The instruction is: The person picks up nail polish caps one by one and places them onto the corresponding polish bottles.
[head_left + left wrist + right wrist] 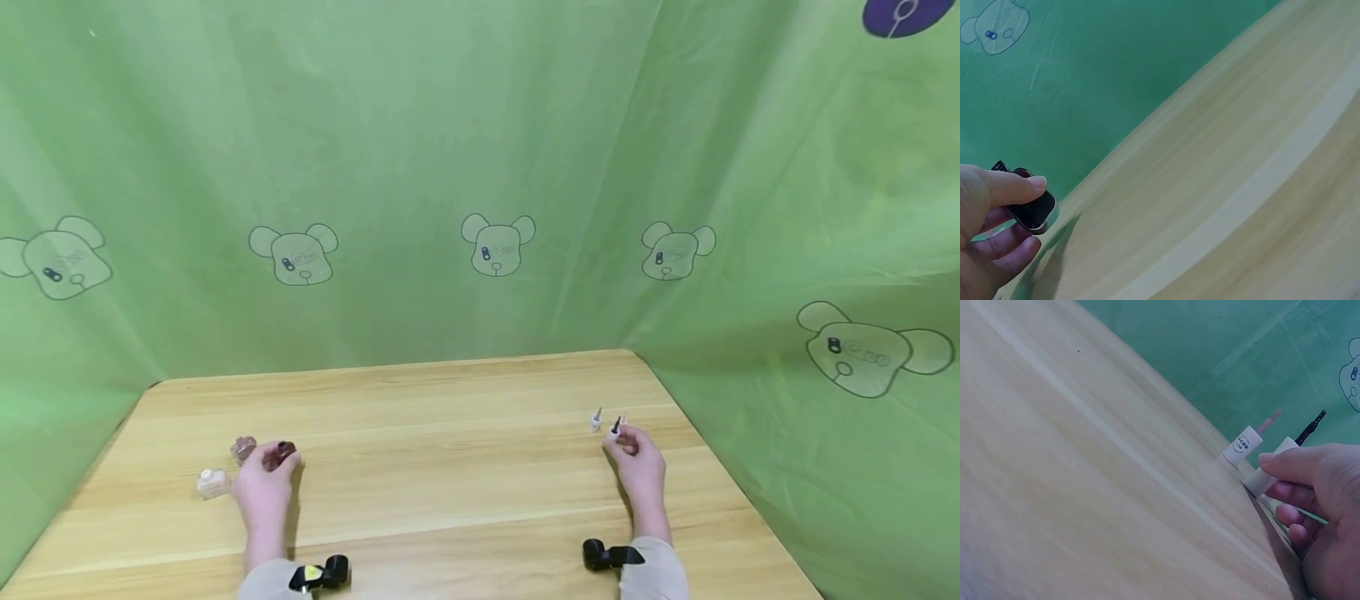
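In the left wrist view, my left hand (264, 487) pinches a small dark nail polish bottle (1036, 211) between thumb and fingers, tilted. Beside that hand are a brownish-pink polish bottle (243, 448) and a pale polish bottle (213, 483). On the right, my right hand (641, 471) pinches a white nail polish cap (1270, 469) low at the table, its dark-coated brush (1311, 428) pointing up. Next to it a second white cap (1243, 447) stands with a pink-coated brush upward. A pinkish brush tip (624, 419) shows just behind the right hand; its cap is mostly hidden.
The wooden table (435, 467) extends between the two hands. Green curtains (420, 167) with printed bear heads rise behind its far edge and along both sides. A black wrist camera (321, 573) sits on the left sleeve, another (611, 556) on the right.
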`<state>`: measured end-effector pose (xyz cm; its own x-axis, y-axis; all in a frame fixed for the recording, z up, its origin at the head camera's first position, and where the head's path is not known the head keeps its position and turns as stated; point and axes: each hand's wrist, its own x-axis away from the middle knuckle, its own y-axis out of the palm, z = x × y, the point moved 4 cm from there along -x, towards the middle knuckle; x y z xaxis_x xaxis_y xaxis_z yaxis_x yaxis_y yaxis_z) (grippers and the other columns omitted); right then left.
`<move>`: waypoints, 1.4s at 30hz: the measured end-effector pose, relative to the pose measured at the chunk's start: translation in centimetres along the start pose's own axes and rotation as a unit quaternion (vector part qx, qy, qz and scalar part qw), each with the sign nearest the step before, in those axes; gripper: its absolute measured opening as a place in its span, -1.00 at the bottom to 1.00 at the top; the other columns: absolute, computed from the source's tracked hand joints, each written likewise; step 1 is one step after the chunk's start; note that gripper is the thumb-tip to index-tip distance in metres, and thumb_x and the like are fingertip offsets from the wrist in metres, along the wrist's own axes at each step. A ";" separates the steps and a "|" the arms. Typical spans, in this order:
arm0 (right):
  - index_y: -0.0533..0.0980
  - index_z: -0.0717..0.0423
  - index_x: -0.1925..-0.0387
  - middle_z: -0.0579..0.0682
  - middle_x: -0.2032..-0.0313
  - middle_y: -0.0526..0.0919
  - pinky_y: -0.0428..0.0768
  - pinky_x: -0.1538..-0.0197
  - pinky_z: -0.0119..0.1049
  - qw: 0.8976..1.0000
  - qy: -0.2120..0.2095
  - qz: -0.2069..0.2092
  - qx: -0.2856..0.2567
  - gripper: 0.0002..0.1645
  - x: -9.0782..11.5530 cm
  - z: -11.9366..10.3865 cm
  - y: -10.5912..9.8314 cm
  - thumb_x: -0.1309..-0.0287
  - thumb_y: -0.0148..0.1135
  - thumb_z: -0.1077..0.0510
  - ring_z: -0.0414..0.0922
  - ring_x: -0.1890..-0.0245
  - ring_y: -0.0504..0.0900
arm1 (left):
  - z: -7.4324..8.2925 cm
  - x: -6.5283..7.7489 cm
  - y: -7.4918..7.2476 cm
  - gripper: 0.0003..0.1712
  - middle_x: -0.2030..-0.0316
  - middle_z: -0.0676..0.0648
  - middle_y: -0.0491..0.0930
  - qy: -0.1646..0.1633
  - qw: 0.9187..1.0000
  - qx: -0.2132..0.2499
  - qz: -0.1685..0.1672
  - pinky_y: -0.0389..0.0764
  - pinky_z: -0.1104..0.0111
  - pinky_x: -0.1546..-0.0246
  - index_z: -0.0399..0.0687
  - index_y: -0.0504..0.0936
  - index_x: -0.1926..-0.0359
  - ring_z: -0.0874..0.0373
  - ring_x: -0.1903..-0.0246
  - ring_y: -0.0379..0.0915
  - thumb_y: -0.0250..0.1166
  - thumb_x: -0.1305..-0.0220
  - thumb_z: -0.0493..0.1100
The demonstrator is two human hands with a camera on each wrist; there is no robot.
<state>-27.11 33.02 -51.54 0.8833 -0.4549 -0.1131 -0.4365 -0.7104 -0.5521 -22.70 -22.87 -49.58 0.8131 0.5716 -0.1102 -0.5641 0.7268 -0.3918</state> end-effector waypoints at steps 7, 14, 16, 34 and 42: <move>0.49 0.26 -0.09 0.28 0.01 0.63 0.46 0.12 -0.36 1.000 0.005 -0.003 0.005 -0.56 0.0 0.2 0.2 -0.22 0.27 0.15 0.00 0.11 0.55 | 0.7 0.2 1.1 -0.56 -0.01 -0.47 0.57 0.001 1.000 -0.001 -0.015 0.58 -0.04 -0.09 -0.40 0.53 -0.05 -0.35 0.00 0.56 0.37 -0.17 -0.29; 0.48 0.28 -0.10 0.33 0.00 0.61 0.51 0.00 -0.14 1.000 0.000 -0.011 0.003 -0.56 0.1 -0.1 0.2 -0.24 0.25 0.16 0.13 0.05 0.57 | 1.2 0.4 2.8 -0.59 0.02 -0.44 0.60 0.011 0.999 0.026 -0.033 0.58 -0.01 -0.10 -0.38 0.55 -0.03 -0.29 0.02 0.59 0.37 -0.17 -0.31; 0.47 0.28 -0.11 0.34 -0.01 0.61 0.52 -0.03 -0.08 1.000 -0.002 -0.014 0.004 -0.55 0.2 -0.3 0.3 -0.24 0.24 0.16 0.15 0.03 0.56 | 1.4 0.5 3.3 -0.60 0.02 -0.43 0.61 0.016 0.999 0.033 -0.040 0.57 -0.02 -0.12 -0.37 0.56 -0.02 -0.28 0.02 0.59 0.37 -0.16 -0.31; 0.55 0.20 -0.01 0.25 0.12 0.67 0.63 0.02 -0.12 0.994 -0.099 -0.038 0.021 -0.65 1.0 -3.5 1.5 -0.20 0.31 0.18 0.10 0.12 0.64 | 3.0 1.4 7.7 -0.61 0.01 -0.35 0.63 0.053 0.991 0.044 -0.112 0.60 0.04 -0.12 -0.28 0.59 -0.01 -0.22 -0.05 0.57 0.39 -0.14 -0.30; 0.56 0.22 0.01 0.17 0.24 0.64 0.54 0.27 -0.51 0.990 -0.133 -0.044 0.021 -0.64 1.3 -4.5 2.1 -0.16 0.34 0.19 -0.07 0.24 0.59 | 3.3 1.9 9.1 -0.64 0.04 -0.33 0.66 0.071 0.988 0.060 -0.127 0.68 0.13 -0.01 -0.24 0.63 0.02 -0.21 -0.02 0.59 0.41 -0.12 -0.30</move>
<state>-27.63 28.48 -49.17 0.9339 -0.2302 -0.2737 -0.3531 -0.7153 -0.6031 -26.83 -13.91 -50.33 0.9378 0.3121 -0.1524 -0.3453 0.8849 -0.3125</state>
